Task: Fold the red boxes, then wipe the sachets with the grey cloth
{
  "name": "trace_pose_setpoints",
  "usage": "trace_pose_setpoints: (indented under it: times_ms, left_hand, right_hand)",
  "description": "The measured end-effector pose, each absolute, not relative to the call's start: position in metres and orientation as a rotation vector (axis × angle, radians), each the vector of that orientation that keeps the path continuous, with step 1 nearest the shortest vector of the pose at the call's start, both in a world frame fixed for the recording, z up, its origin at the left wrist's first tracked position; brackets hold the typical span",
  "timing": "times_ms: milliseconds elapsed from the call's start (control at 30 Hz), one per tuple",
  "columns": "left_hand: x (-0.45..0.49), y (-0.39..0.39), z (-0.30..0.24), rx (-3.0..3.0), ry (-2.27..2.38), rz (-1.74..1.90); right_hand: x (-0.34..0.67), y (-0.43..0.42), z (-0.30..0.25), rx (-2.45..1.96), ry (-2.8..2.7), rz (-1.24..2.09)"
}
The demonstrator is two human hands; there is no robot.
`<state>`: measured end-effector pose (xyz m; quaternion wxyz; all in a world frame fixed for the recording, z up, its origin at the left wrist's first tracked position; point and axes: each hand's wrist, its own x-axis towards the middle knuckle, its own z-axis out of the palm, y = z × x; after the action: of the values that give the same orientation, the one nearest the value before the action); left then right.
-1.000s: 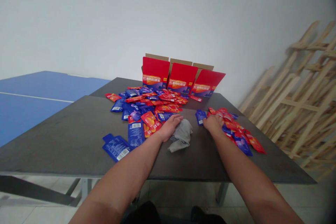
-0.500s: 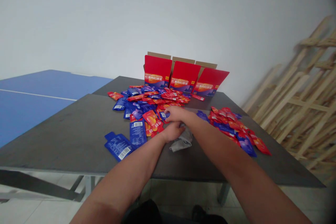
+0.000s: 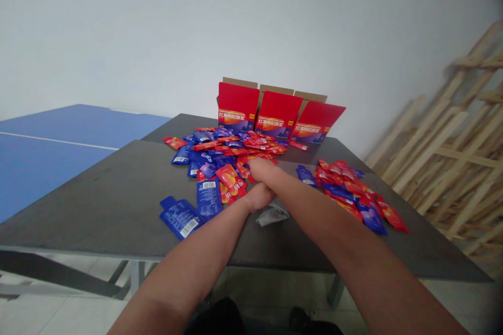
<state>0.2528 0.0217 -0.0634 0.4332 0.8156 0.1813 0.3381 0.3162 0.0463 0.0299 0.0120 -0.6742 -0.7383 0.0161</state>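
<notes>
My right hand (image 3: 262, 170) reaches across above my left wrist, and its fingertips rest at the near edge of a heap of red and blue sachets (image 3: 222, 154). I cannot tell whether it holds one. My left hand (image 3: 259, 198) lies curled beside a crumpled grey cloth (image 3: 272, 214), partly hidden under my right forearm. Nearest it are a few loose blue and red sachets (image 3: 208, 198). A second heap of sachets (image 3: 348, 191) lies to the right, away from both hands.
Several red cardboard cartons (image 3: 279, 114) stand open at the dark table's (image 3: 110, 204) far edge, against a white wall. A blue table-tennis table (image 3: 55, 159) adjoins on the left. Wooden frames (image 3: 440, 141) lean at the right.
My right hand has moved left from the right-hand heap, crossing over my left arm to the main heap. My left hand stays by the cloth, and the view has shifted slightly.
</notes>
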Motion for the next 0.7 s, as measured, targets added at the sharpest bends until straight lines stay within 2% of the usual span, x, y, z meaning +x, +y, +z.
trace_pose_setpoints:
  times_ms: [133, 233, 300, 400, 567, 700]
  left_hand:
    - [0.253, 0.009, -0.053, 1.618, 0.486, 0.835]
    - [0.256, 0.009, -0.047, 1.367, 0.516, 0.855]
    - [0.259, 0.011, -0.042, 1.212, 0.477, 0.888]
    - [0.259, 0.013, -0.031, 0.948, 0.351, 0.873]
    - [0.243, 0.012, -0.013, 0.677, 0.314, 0.752]
    - [0.234, 0.016, -0.008, 0.592, 0.334, 0.686]
  right_hand:
    - [0.325, 0.027, 0.047, -2.092, -2.191, -0.120]
    - [0.339, 0.002, 0.049, -1.828, -2.143, -0.254]
    - [0.351, -0.019, 0.041, -1.663, -2.113, -0.344]
    - [0.368, -0.045, 0.016, -1.643, -1.985, -0.456]
    - [0.378, -0.054, -0.026, -1.513, -1.960, -0.385]
    - [0.375, -0.046, -0.036, -1.354, -1.999, -0.226]
